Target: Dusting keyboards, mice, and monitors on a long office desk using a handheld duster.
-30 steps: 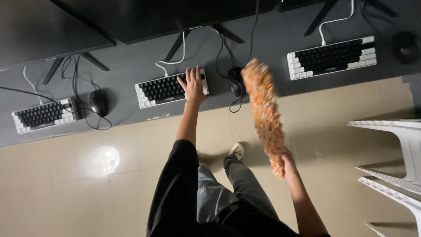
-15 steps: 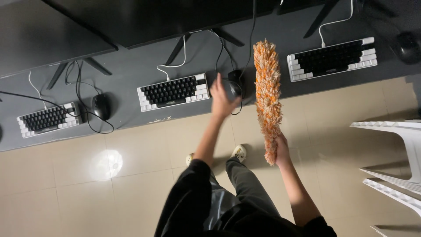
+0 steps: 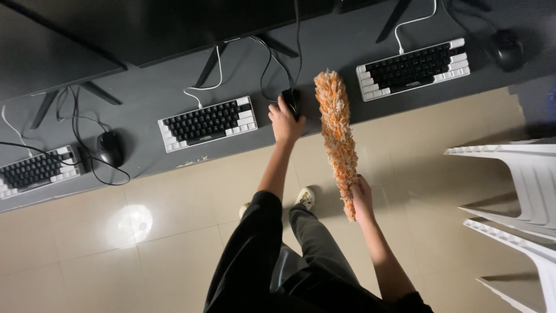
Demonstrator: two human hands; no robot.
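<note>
Left hand (image 3: 285, 123) grips mouse (image 3: 291, 102); right (image 3: 362, 198) clutches duster (image 3: 337, 134).

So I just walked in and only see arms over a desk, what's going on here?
A person stands at a long dark desk lined with keyboards. The left hand rests on a black mouse just right of the middle keyboard. The right hand has its grip on the lower end of a fluffy orange and white duster, whose tip reaches over the desk edge beside the mouse.
</note>
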